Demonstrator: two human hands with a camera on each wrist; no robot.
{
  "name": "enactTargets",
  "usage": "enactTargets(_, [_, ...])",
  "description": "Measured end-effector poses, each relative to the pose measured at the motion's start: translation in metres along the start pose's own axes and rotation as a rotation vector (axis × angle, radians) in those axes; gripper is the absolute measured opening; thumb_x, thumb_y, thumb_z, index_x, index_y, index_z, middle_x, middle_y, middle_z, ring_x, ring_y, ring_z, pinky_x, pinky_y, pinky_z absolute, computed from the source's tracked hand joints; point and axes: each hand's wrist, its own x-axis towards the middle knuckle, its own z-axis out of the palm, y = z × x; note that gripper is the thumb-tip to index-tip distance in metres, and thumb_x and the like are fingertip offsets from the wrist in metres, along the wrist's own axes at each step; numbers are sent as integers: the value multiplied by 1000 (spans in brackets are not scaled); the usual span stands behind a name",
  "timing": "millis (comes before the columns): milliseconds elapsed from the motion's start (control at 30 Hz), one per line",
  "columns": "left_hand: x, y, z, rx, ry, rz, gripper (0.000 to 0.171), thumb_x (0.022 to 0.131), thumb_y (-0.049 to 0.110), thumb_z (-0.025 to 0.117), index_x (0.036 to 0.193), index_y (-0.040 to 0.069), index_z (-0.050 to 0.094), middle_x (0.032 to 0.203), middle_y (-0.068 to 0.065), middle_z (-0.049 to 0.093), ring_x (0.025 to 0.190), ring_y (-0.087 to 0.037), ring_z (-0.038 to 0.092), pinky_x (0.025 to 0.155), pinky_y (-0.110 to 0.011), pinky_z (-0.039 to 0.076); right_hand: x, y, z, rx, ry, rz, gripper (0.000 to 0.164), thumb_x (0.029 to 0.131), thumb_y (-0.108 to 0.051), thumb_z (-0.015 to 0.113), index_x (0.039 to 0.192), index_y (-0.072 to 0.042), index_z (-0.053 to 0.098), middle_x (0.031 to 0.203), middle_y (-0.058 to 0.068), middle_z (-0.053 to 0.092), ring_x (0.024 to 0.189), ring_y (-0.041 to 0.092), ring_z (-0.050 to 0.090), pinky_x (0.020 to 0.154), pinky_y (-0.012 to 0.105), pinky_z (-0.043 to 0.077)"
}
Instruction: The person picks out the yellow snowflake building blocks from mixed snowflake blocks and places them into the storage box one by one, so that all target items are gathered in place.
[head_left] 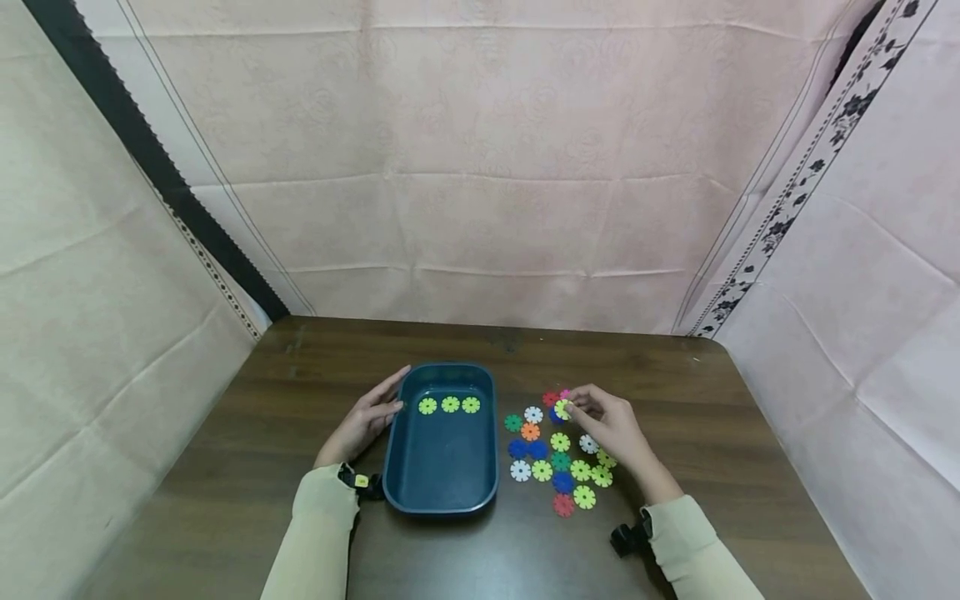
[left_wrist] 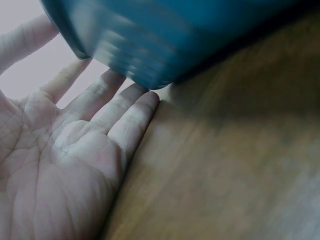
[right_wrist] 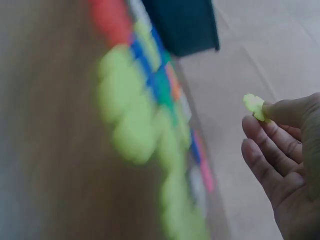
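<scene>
held piece: one yellow flower piece (head_left: pixel 562 409), above the far part of the loose flower pieces (head_left: pixel 537 450), right of the tray (head_left: pixel 442 467).
right hand: your right hand (head_left: pixel 609 421) is nearly closed, pinching that piece by its edge between thumb and finger; the other fingers bend loosely.
left hand: your left hand (head_left: pixel 367 421) is spread, fingers mostly straight and touching the left side of the tray.
tray row: three yellow pieces (head_left: pixel 450 404) lie flat, side by side and slightly apart, at the far end.
pinch: use light pressure on the thin edge; a hard squeeze could flip the piece.
carry: if you move it to the tray, lift above the right rim first, then lower it flat.
bracing: let the left hand steady the tray without pushing it toward the loose pieces.
tray room: the gap right of the row looks too narrow for another piece; the bare floor nearer you offers more.
near edges: the loose pieces begin just beside the tray's right wall, so avoid sweeping low there.
surface room: the surface (head_left: pixel 465 562) is open on your side of the tray.
</scene>
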Motion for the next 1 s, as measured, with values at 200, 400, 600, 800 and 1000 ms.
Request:
enactTargets(200, [0,-1,-1,-17,-14,12,61,104,11,50,159,27,32,166,-1,20,149,-29,24,106,-27,42,26,-32,12,71,-117,-94,10,96,-19,70,106,-16,70,93,-4,73,79,17,69,66,29,57])
enactTargets(400, [1,0,0,-28,-15,18,62,103,11,52,160,24,30,166,-2,20,149,-30,24,104,-26,43,50,-54,31,56,-201,-152,9,97,-23,69,106,-20,70,93,-11,71,82,9,67,67,29,56])
enactTargets(600, [1,1,-1,-24,-5,14,62,103,12,53,159,25,32,166,-1,21,149,-30,25,104,-26,43,65,-78,55,91,-301,-217,11,98,-19,68,107,-15,70,94,-8,71,82,8,67,71,28,57])
enactTargets(800, [2,0,-2,-23,1,12,62,102,14,55,159,27,33,165,-1,21,150,-28,23,105,-28,42,79,-91,83,78,-404,-315,12,98,-16,68,108,-10,69,95,-6,70,82,6,65,72,27,56])
enactTargets(1000, [2,-1,-2,-8,-4,12,61,102,13,53,158,28,34,166,0,17,151,-27,16,105,-26,41,90,-98,112,76,-521,-322,14,98,-17,68,110,-9,69,96,-7,71,85,3,66,76,25,56])
